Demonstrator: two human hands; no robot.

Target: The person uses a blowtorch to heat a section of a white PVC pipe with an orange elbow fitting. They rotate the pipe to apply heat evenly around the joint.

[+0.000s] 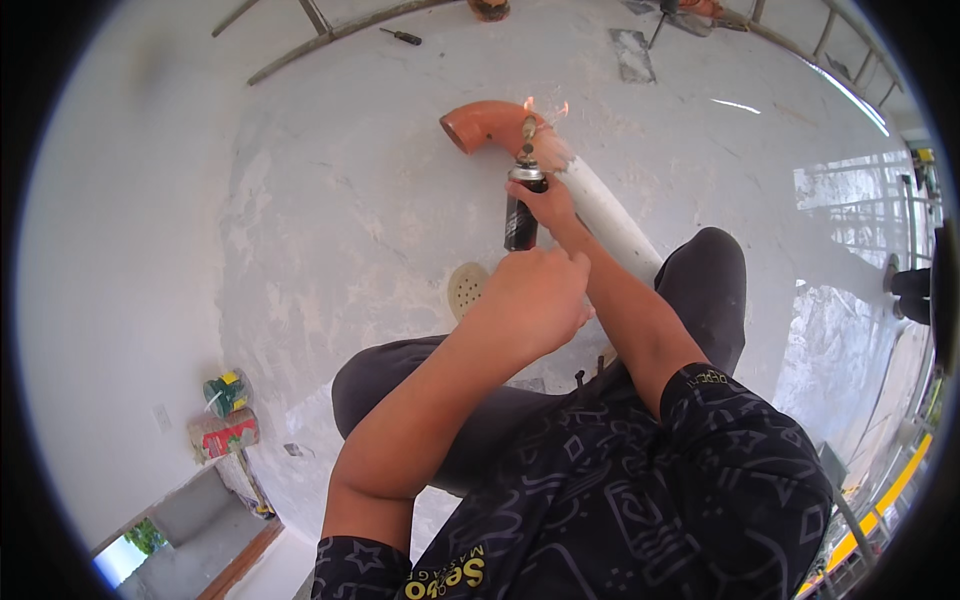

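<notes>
My right hand (pixel 545 200) is wrapped round a black gas torch canister (pixel 521 228). Its metal nozzle (pixel 529 130) points away from me at an orange pipe elbow (pixel 490 122), with small flames (pixel 531 103) licking at the far side. The elbow meets the end of a white pipe (pixel 606 212), which slants back toward my right knee. Nearer to me, my left hand (pixel 540 295) is closed just below the canister. Its back faces up, and whatever its fingers may hold is hidden.
A round cream perforated cover (pixel 467 289) lies left of my left hand. A screwdriver (pixel 402 37) and ladder (pixel 330 38) lie at the far left. Green (pixel 228 393) and red (pixel 224 435) containers stand lower left. Another person's legs (pixel 908 288) show at the right edge.
</notes>
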